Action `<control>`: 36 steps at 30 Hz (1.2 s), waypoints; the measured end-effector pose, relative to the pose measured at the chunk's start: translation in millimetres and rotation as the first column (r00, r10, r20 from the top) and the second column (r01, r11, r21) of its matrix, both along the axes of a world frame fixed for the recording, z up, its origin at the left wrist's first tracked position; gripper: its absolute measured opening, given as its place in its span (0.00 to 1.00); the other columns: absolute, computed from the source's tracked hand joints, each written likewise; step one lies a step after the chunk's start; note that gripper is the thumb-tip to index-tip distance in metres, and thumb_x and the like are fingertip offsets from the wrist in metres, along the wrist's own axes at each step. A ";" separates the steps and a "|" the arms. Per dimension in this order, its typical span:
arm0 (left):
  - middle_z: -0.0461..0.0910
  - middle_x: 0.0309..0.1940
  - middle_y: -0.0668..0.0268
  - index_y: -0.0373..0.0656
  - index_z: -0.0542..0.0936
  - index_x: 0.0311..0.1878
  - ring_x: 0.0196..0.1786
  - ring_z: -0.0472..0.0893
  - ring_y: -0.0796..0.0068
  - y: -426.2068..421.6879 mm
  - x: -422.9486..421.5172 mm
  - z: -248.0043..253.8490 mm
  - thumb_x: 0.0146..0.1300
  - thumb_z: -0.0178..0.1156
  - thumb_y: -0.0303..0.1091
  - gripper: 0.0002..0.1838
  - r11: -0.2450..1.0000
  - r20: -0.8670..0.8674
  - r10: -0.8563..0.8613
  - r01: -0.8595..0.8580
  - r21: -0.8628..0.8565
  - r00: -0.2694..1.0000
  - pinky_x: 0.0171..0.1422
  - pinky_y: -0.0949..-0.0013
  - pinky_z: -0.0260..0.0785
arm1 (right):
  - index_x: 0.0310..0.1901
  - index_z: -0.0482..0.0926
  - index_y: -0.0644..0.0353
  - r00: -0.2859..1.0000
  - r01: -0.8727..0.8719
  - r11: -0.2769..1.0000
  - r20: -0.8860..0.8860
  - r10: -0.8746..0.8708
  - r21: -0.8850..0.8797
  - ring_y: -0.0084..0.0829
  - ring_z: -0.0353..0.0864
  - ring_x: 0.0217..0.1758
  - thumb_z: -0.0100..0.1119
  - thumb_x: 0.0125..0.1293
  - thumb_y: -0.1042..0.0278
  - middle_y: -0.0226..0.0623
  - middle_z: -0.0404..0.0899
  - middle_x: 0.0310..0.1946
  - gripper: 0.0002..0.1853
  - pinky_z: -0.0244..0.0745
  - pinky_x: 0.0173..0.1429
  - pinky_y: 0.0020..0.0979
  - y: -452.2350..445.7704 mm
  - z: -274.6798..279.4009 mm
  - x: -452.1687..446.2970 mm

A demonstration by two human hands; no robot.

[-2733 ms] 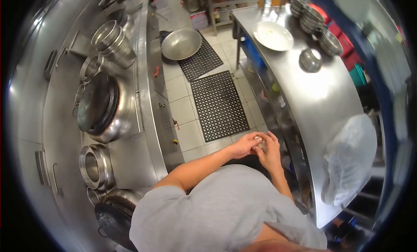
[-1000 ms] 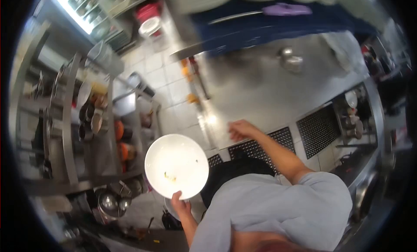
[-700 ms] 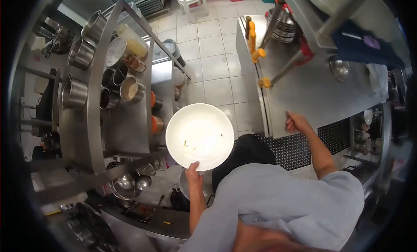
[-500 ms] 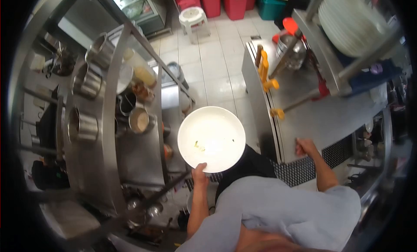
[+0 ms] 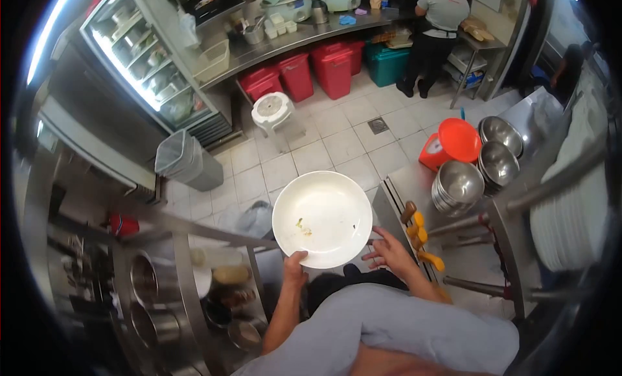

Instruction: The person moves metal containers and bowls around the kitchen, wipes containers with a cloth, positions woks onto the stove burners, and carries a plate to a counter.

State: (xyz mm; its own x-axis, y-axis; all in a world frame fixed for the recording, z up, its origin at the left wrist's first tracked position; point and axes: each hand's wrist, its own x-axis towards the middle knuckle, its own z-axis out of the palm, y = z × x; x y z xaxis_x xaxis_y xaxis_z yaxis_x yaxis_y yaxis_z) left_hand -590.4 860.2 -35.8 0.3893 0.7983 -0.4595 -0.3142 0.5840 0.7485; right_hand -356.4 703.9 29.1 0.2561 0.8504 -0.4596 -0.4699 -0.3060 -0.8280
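Note:
My left hand (image 5: 295, 271) grips the near-left rim of a round white plate (image 5: 334, 207), thumb over the edge. A few green and brownish food scraps (image 5: 304, 229) lie on the plate left of its middle, with a small dark speck on the right. My right hand (image 5: 391, 254) is beside the plate's lower right rim with its fingers apart. Whether its fingertips touch the rim I cannot tell.
A steel counter with yellow-handled tools (image 5: 420, 233), stacked metal bowls (image 5: 459, 181) and a red scale (image 5: 457, 139) is on my right. Steel shelving with metal pots (image 5: 155, 324) is on my left. Ahead are a grey bin (image 5: 188, 162), a white stool (image 5: 272, 110) and a co-worker (image 5: 440, 32).
My view has lifted, showing the far counter and co-worker. My right hand has come from the right-side counter to the plate's right side, its fingers opening. My left hand still holds the plate.

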 end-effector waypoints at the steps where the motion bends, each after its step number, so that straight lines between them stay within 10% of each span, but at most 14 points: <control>1: 0.77 0.51 0.52 0.28 0.69 0.59 0.52 0.79 0.56 22.8 7.9 5.4 0.52 0.54 0.29 0.29 0.998 0.028 -0.058 0.058 0.008 0.998 0.59 0.60 0.72 | 0.69 0.55 0.62 0.988 0.059 0.997 -0.145 -0.050 0.056 0.31 0.82 0.42 0.54 0.70 0.59 0.44 0.77 0.47 0.32 0.80 0.37 0.30 27.5 4.8 9.7; 6: 0.77 0.52 0.52 0.30 0.67 0.62 0.52 0.79 0.57 136.9 59.7 3.5 0.50 0.56 0.28 0.32 0.969 0.129 -0.246 0.246 0.011 0.961 0.57 0.62 0.73 | 0.63 0.66 0.64 0.990 0.007 1.000 -0.138 -0.005 0.014 0.34 0.82 0.47 0.56 0.65 0.66 0.43 0.78 0.48 0.26 0.81 0.44 0.35 139.7 -21.4 56.0; 12: 0.74 0.57 0.54 0.33 0.60 0.68 0.58 0.75 0.59 275.3 132.8 -18.4 0.62 0.60 0.43 0.36 0.907 0.157 -0.407 0.418 -0.046 0.900 0.61 0.64 0.69 | 0.62 0.67 0.65 0.865 0.413 0.910 -0.300 -0.403 -0.031 0.40 0.78 0.55 0.56 0.53 0.82 0.45 0.76 0.53 0.30 0.74 0.59 0.39 233.9 -43.1 97.7; 16: 0.74 0.55 0.57 0.38 0.63 0.66 0.57 0.76 0.63 384.1 201.5 -19.1 0.61 0.55 0.29 0.28 0.732 0.370 -0.608 0.676 -0.082 0.703 0.59 0.62 0.69 | 0.62 0.66 0.68 0.737 0.611 0.791 -0.343 -0.582 -0.028 0.45 0.77 0.56 0.53 0.51 0.85 0.48 0.75 0.54 0.31 0.73 0.61 0.45 263.2 -46.9 138.9; 18: 0.76 0.52 0.59 0.40 0.67 0.60 0.54 0.77 0.66 429.8 253.6 -17.3 0.56 0.51 0.19 0.26 0.646 -0.146 -0.742 0.756 0.105 0.654 0.56 0.65 0.70 | 0.61 0.66 0.67 0.654 0.712 0.702 -0.358 -0.666 -0.007 0.44 0.78 0.54 0.53 0.52 0.84 0.47 0.75 0.53 0.31 0.76 0.57 0.44 276.4 -45.2 155.4; 21: 0.74 0.56 0.55 0.37 0.68 0.54 0.58 0.76 0.59 482.8 375.0 -16.3 0.58 0.47 0.16 0.19 0.318 -0.406 -0.789 0.873 0.370 0.460 0.61 0.63 0.70 | 0.62 0.65 0.67 0.505 0.841 0.540 -0.362 -0.783 0.005 0.43 0.79 0.52 0.52 0.52 0.84 0.47 0.75 0.52 0.30 0.79 0.53 0.43 282.8 -50.6 189.4; 24: 0.76 0.54 0.55 0.37 0.69 0.54 0.55 0.79 0.60 513.7 488.6 17.4 0.60 0.48 0.18 0.17 0.299 -0.331 -0.843 0.881 0.366 0.424 0.57 0.62 0.73 | 0.61 0.64 0.67 0.390 0.909 0.416 -0.324 -0.862 -0.010 0.45 0.79 0.51 0.50 0.53 0.83 0.48 0.75 0.52 0.30 0.80 0.52 0.44 287.6 -46.1 224.7; 26: 0.81 0.41 0.52 0.36 0.69 0.52 0.45 0.83 0.63 540.9 534.3 39.7 0.59 0.52 0.21 0.17 0.229 -0.450 -0.846 0.957 0.177 0.286 0.49 0.66 0.75 | 0.62 0.63 0.67 0.349 0.925 0.376 -0.294 -0.890 -0.042 0.46 0.79 0.51 0.49 0.52 0.82 0.48 0.75 0.51 0.30 0.81 0.48 0.46 285.4 -46.9 250.3; 29: 0.82 0.30 0.48 0.32 0.73 0.48 0.40 0.84 0.60 616.4 552.4 -17.2 0.55 0.63 0.37 0.22 -0.300 -0.985 -0.169 0.951 0.073 0.023 0.42 0.58 0.74 | 0.62 0.62 0.67 0.278 0.956 0.294 -0.275 -0.920 -0.017 0.46 0.79 0.49 0.50 0.52 0.80 0.49 0.75 0.50 0.31 0.82 0.43 0.45 290.1 -53.0 308.2; 32: 0.84 0.35 0.51 0.35 0.80 0.45 0.37 0.83 0.59 669.3 491.6 -86.1 0.52 0.66 0.45 0.24 -0.218 -0.940 -0.310 0.973 -0.078 -0.144 0.44 0.57 0.74 | 0.61 0.64 0.69 0.243 0.967 0.256 -0.336 -0.910 0.004 0.45 0.79 0.49 0.49 0.51 0.81 0.49 0.75 0.50 0.30 0.82 0.43 0.43 304.5 -64.5 359.6; 34: 0.81 0.46 0.51 0.35 0.81 0.48 0.48 0.80 0.59 678.9 440.7 -140.2 0.53 0.65 0.49 0.27 -0.291 -0.785 0.047 0.744 -0.602 -0.618 0.53 0.62 0.72 | 0.60 0.65 0.70 0.192 0.981 0.168 -0.359 -0.913 0.098 0.44 0.79 0.49 0.50 0.52 0.81 0.49 0.75 0.50 0.29 0.81 0.45 0.41 320.7 -65.5 398.1; 36: 0.81 0.46 0.52 0.36 0.81 0.47 0.48 0.80 0.59 664.5 418.2 -155.2 0.54 0.63 0.48 0.25 -0.275 -0.683 -0.011 0.659 -0.700 -0.730 0.53 0.61 0.72 | 0.61 0.64 0.69 0.168 0.986 0.159 -0.364 -0.916 0.054 0.44 0.78 0.53 0.50 0.51 0.82 0.48 0.74 0.53 0.31 0.77 0.53 0.41 330.0 -68.4 441.4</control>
